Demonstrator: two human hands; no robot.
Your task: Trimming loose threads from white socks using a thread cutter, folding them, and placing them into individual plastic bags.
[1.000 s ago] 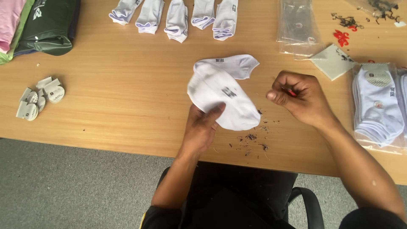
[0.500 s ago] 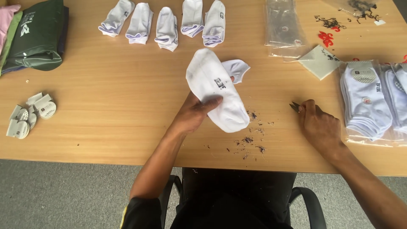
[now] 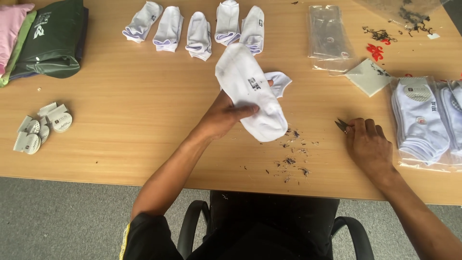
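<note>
Stretching across the whole view, the table carries everything here. On its far left corner lies a green bag on pink cloth. Along the far edge runs a row of five folded socks. At the right edge sits a pack of socks in clear film, with a flat empty sleeve and a white card toward the far right corner. Near the left edge lie grey clips.

The sock pair is held up over the middle of the table, its long axis running from far-left down to near-right, toe end pointing at the near edge. The left hand pinches it from the left side, thumb pressed across the front and fingers closed behind the fabric. The sock lies up and to the right of that grip.

The right hand rests on the table toward the right edge, well apart from the sock, fingers curled together around small snips whose dark tips stick out toward the sock. The left hand is plainly the nearer one.

Between the two hands, by the near edge, dark thread scraps are scattered. More scraps and red bits lie near the far right corner.
</note>
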